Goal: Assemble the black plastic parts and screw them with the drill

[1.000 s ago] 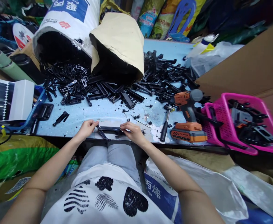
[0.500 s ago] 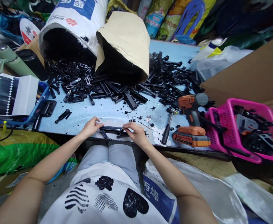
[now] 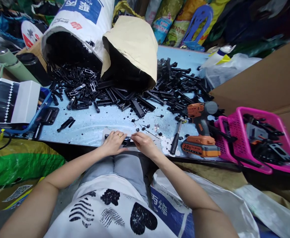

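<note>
A long black plastic part (image 3: 128, 142) lies on a pale board (image 3: 107, 132) at the table's front edge. Over its left portion rests my left hand (image 3: 114, 142), with a ring on one finger; the fingers reach across the far side and the thumb lies along the near side, holding the part. My right hand (image 3: 145, 142) is closed in a pinch at the part's right portion. Whatever sits between those fingertips is too small to make out. Beyond the right hand a thin metal rod (image 3: 152, 134) lies among small black pieces.
Right of my hands are a hammer (image 3: 176, 137), an orange cordless drill (image 3: 202, 129) and a pink basket (image 3: 239, 140) of parts. Black parts (image 3: 82, 89) spill from a white sack (image 3: 58, 28) and a tan sack (image 3: 132, 39). A blue tray (image 3: 33, 124) stands left.
My left hand has moved right, from the left end of the black part to lie over it. My right hand stays pinched near the same spot. The view has shifted slightly.
</note>
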`<state>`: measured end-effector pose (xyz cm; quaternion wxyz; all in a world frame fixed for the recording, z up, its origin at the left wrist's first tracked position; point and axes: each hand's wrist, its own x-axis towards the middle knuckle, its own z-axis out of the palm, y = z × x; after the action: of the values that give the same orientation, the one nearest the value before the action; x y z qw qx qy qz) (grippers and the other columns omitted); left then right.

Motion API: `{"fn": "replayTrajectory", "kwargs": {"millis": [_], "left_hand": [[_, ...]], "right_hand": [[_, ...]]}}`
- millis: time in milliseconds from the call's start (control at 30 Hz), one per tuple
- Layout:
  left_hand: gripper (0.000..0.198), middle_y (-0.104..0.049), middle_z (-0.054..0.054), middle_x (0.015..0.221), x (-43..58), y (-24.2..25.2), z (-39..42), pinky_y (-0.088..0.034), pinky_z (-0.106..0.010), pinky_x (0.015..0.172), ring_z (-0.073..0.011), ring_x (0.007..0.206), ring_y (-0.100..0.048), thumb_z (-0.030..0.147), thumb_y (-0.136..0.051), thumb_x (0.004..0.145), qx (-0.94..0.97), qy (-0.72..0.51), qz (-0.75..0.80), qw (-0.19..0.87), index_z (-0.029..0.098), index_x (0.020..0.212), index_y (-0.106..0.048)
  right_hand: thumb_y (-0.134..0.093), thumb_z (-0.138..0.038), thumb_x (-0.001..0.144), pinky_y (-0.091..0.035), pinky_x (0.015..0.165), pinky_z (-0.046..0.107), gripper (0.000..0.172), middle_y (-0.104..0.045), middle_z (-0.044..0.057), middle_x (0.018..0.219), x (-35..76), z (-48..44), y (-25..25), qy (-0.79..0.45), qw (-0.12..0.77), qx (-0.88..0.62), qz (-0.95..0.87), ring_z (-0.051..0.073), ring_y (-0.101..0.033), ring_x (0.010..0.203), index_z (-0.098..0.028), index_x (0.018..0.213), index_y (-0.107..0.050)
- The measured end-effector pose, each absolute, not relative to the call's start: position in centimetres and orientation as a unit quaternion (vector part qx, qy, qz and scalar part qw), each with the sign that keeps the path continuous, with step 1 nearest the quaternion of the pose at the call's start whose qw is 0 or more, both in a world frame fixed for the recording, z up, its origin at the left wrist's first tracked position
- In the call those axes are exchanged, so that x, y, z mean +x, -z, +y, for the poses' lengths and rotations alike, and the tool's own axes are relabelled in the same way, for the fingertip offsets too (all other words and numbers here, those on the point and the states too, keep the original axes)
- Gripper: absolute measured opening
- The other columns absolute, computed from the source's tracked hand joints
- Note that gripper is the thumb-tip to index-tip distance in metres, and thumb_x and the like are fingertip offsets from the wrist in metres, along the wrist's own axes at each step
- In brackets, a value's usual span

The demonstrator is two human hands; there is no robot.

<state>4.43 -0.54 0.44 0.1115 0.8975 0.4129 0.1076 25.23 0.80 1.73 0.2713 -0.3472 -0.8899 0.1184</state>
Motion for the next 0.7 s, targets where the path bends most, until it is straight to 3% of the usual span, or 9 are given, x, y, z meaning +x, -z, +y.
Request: {"fn": "replayTrajectory", "kwargs": {"millis": [100,233,400,500,700], "left_hand": [[0.061,-0.056,-0.015,0.113,5.3,0.0,-0.2,-0.037,-0.040,0.089,-0.0289,0.107,-0.047,0.054,-0.055,0.081,0.894,-0.080,0.420,0.133,0.012,0.124,-0.045],[0.057,-0.057,-0.015,0.108,5.4,0.4,0.0,-0.037,-0.040,0.086,-0.0294,0.104,-0.047,0.057,-0.054,0.081,0.881,-0.077,0.447,0.136,0.013,0.117,-0.049],[0.045,-0.057,-0.013,0.105,5.8,0.4,-0.1,-0.036,-0.038,0.082,-0.0282,0.103,-0.049,0.047,-0.056,0.083,0.880,-0.056,0.452,0.135,0.014,0.113,-0.049],[0.044,-0.057,-0.012,0.106,5.9,0.3,-0.1,-0.036,-0.038,0.083,-0.0279,0.104,-0.048,0.046,-0.056,0.083,0.872,-0.064,0.464,0.141,0.015,0.113,-0.049],[0.048,-0.057,-0.013,0.105,5.4,0.6,0.3,-0.037,-0.039,0.085,-0.0282,0.102,-0.048,0.050,-0.056,0.081,0.887,-0.074,0.429,0.150,0.013,0.111,-0.051]], "right_hand": [[-0.047,-0.012,0.088,-0.053,0.070,0.028,0.019,-0.067,0.009,0.089,25.1,1.5,-1.2,-0.146,0.255,-0.325,-0.899,0.017,-0.064,0.082,-0.018,0.088,-0.066],[-0.052,-0.024,0.090,-0.054,0.079,0.031,0.017,-0.068,0.009,0.096,25.6,1.5,1.5,-0.180,0.323,-0.351,-0.860,0.017,-0.064,0.088,-0.019,0.097,-0.066],[-0.057,-0.038,0.087,-0.052,0.079,0.038,0.029,-0.061,0.014,0.118,27.2,0.2,4.2,-0.100,0.250,-0.390,-0.881,0.022,-0.062,0.091,-0.018,0.106,-0.065],[-0.057,-0.041,0.086,-0.053,0.077,0.036,0.042,-0.056,0.017,0.123,28.0,0.2,4.5,-0.073,0.271,-0.398,-0.873,0.021,-0.062,0.089,-0.018,0.121,-0.057],[-0.050,-0.041,0.090,-0.051,0.072,0.030,0.044,-0.063,0.011,0.104,28.5,1.8,3.8,-0.077,0.181,-0.273,-0.942,0.018,-0.060,0.084,-0.019,0.129,-0.051]]}}
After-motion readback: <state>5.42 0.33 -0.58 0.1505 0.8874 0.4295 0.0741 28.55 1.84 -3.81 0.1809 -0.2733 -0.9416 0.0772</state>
